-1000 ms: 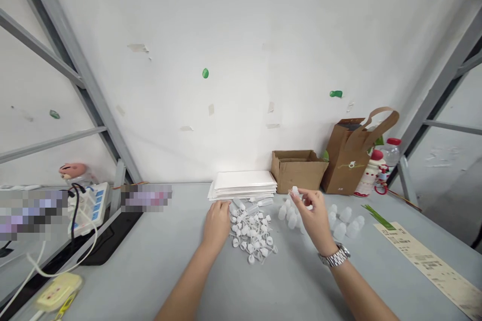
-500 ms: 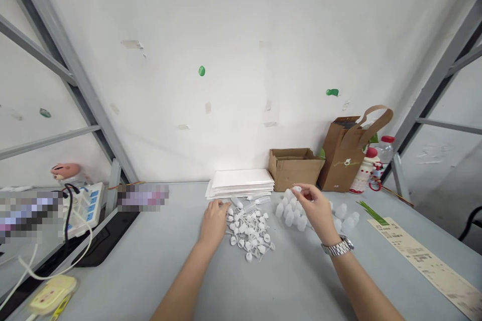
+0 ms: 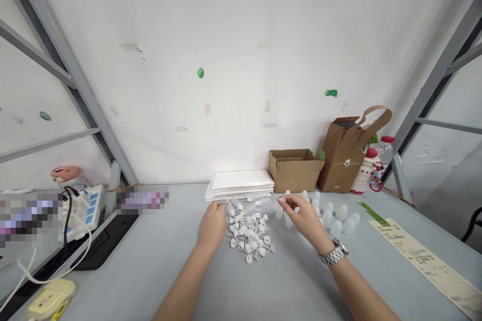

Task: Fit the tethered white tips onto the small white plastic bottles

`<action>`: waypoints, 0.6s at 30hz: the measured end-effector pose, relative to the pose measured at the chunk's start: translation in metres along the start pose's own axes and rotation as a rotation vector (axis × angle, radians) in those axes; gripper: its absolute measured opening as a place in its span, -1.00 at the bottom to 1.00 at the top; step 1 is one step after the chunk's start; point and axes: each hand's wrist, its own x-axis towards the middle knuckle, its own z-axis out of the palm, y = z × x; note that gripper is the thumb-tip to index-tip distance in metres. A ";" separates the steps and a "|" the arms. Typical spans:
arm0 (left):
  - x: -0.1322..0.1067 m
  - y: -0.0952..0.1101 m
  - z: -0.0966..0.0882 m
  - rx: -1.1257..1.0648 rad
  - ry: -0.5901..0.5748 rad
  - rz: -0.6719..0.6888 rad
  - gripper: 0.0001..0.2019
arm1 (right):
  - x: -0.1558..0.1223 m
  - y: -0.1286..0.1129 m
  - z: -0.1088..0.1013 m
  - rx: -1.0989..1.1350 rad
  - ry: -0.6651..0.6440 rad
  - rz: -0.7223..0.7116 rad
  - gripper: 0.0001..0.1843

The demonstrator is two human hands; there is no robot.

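Near the middle of the grey table lies a pile of small white caps (image 3: 248, 233) with thin loops, and a few clear tubes (image 3: 262, 201) at its far edge. My left hand (image 3: 213, 223) rests at the pile's left side with bent fingers; whatever they hold is hidden. To the right, small translucent bottles (image 3: 336, 228) stand in a loose group. Above that group's left end, my right hand (image 3: 304, 216), with a metal watch on the wrist, pinches the top of a small translucent bottle (image 3: 279, 211) between thumb and forefinger. Several bottles are partly covered by this hand.
White flat envelopes (image 3: 241, 180) are stacked against the wall, beside an open cardboard box (image 3: 296, 173) and a brown paper bag (image 3: 341, 163). A printed paper strip (image 3: 424, 261) lies at right. On the left are a power strip (image 3: 90, 208), cables and a dark flat device (image 3: 103, 246).
My right hand has moved left and slightly toward me, uncovering bottles behind and right of it. My left hand has stayed nearly still beside the caps.
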 end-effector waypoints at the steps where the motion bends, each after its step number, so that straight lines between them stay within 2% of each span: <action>1: 0.001 -0.001 0.000 0.010 0.012 -0.010 -0.55 | 0.000 0.001 -0.001 -0.022 -0.011 -0.002 -0.65; 5: 0.003 -0.005 0.003 0.034 0.038 0.000 -0.56 | 0.002 0.004 -0.003 -0.079 -0.026 0.016 -0.72; 11: 0.004 -0.006 0.006 0.033 0.046 0.083 -0.64 | 0.001 0.006 0.000 -0.123 -0.089 0.029 -0.78; 18: 0.005 -0.007 0.003 0.044 -0.007 0.097 -0.67 | -0.001 0.006 0.003 -0.191 -0.113 0.003 -0.84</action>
